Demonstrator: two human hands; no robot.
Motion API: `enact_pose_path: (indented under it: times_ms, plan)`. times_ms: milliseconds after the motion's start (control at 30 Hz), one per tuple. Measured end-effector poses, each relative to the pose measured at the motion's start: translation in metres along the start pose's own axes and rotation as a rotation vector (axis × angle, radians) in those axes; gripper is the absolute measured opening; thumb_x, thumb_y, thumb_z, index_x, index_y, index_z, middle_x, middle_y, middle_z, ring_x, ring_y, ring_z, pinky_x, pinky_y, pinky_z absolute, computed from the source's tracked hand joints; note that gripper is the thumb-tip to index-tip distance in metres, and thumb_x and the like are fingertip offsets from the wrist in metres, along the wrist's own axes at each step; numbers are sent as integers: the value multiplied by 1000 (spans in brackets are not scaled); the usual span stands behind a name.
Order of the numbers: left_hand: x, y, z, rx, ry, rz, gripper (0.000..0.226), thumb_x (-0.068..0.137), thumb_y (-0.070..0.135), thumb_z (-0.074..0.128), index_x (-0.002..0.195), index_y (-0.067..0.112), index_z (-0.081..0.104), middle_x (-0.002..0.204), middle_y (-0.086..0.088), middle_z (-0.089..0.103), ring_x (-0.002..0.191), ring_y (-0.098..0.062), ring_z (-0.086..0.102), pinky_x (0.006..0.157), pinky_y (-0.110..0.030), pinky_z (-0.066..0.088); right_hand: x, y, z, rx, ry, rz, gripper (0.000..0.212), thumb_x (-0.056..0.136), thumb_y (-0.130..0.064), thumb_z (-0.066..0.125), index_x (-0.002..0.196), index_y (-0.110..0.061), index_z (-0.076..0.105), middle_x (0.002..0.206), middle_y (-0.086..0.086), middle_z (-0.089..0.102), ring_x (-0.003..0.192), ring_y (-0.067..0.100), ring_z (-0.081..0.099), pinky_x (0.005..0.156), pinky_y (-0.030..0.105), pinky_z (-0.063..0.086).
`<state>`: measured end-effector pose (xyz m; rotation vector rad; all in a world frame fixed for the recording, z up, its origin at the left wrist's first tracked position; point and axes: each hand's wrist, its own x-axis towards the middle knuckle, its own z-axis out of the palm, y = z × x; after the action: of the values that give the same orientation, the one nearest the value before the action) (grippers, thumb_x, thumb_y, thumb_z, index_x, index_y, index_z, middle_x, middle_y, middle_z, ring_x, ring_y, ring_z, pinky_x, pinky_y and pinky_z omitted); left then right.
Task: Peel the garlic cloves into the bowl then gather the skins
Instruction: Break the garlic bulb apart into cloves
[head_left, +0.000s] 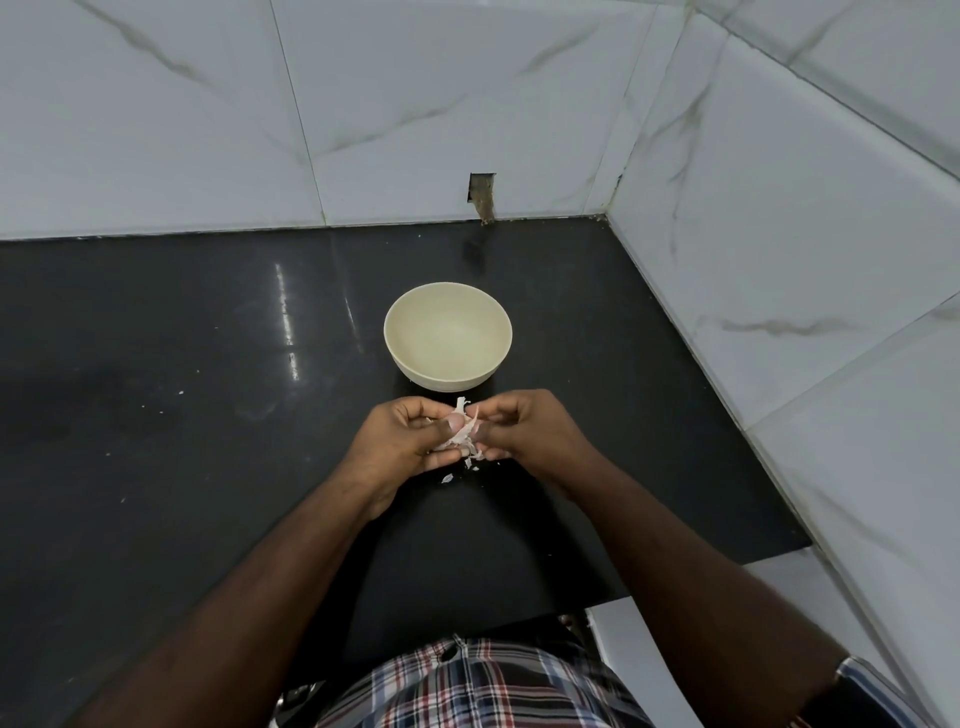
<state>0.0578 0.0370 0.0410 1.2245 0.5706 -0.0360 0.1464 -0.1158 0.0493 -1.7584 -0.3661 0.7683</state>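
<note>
A cream bowl (448, 344) stands on the black counter (208, 415), and nothing shows inside it. Just in front of it my left hand (402, 441) and my right hand (524, 436) meet above the counter. Between them is a garlic clove (462, 434) with pale, papery skin curling off it. My left hand grips the clove with thumb on top. The fingertips of my right hand pinch the loose skin at the clove's right side. A few small skin flakes (460, 470) lie on the counter under my hands.
White marble-look tiled walls (363, 104) close off the back and the right side of the counter. A small dark hole (482, 195) is cut in the back wall above the counter. The counter's front edge runs near my checked shirt (467, 680).
</note>
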Motion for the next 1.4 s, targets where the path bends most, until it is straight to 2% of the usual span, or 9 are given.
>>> enact_pose_path:
  times_ms: [67, 167, 267, 433, 667, 800, 933, 1267, 1400]
  plan:
    - [-1, 0, 3, -18, 19, 4, 10, 87, 6, 72, 95, 0, 70, 85, -15, 75, 80, -24, 74, 69, -24, 61, 0, 2, 3, 38, 6, 16, 18, 88, -4, 73, 105, 1, 72, 85, 16, 73, 74, 21, 67, 68, 27, 59]
    - [-2, -1, 5, -9, 33, 12, 7, 85, 3, 74, 90, -1, 71, 87, -16, 76, 80, -24, 75, 69, -25, 61, 2, 5, 5, 8, 46, 22, 14, 86, 0, 73, 99, 3, 72, 89, 23, 74, 81, 36, 72, 84, 46, 60]
    - [-1, -3, 6, -16, 36, 21, 7, 83, 2, 75, 89, 0, 72, 89, -18, 76, 82, -26, 75, 75, -31, 63, 4, 5, 8, -33, 99, 36, 11, 83, 1, 72, 94, 0, 74, 85, 23, 74, 83, 41, 73, 84, 53, 59]
    - [-2, -5, 7, -55, 54, 35, 6, 84, -1, 74, 89, -2, 71, 89, -20, 76, 81, -27, 75, 73, -31, 63, 4, 5, 11, 8, 136, 70, 18, 82, 10, 64, 83, -5, 74, 81, 22, 74, 75, 36, 72, 80, 49, 61]
    - [-1, -8, 5, -128, 21, 22, 11, 90, 0, 66, 100, 0, 72, 95, -19, 76, 86, -25, 74, 77, -30, 62, -1, 0, 8, 139, 114, 66, 20, 90, 10, 58, 90, -4, 72, 71, 8, 70, 61, 14, 66, 63, 24, 58]
    - [0, -7, 4, -80, 0, 22, 16, 94, 0, 62, 106, 0, 72, 102, -19, 75, 94, -28, 74, 84, -32, 61, -2, -1, 7, 146, 71, 102, 27, 87, 11, 53, 100, -3, 71, 82, 12, 70, 66, 13, 66, 64, 23, 56]
    - [-1, -6, 6, -49, -20, 28, 19, 96, -1, 57, 106, 2, 73, 102, -17, 75, 94, -24, 73, 82, -29, 60, -3, -3, 7, 149, 71, 100, 18, 90, 5, 61, 97, -8, 71, 78, 6, 68, 65, 11, 62, 62, 22, 53]
    - [0, -4, 1, -42, 19, -12, 20, 94, 0, 61, 111, 6, 70, 105, -16, 75, 95, -25, 73, 76, -31, 62, 0, 2, -1, -285, 134, 10, 12, 84, -9, 72, 85, -20, 77, 59, -11, 66, 49, -4, 54, 59, 21, 45]
    - [1, -5, -1, -23, 42, -19, 15, 93, 0, 62, 107, 0, 68, 102, -20, 74, 91, -26, 73, 73, -30, 62, 0, 3, -3, -373, 129, 30, 11, 80, -13, 74, 88, -19, 77, 66, -10, 69, 53, -6, 56, 59, 16, 42]
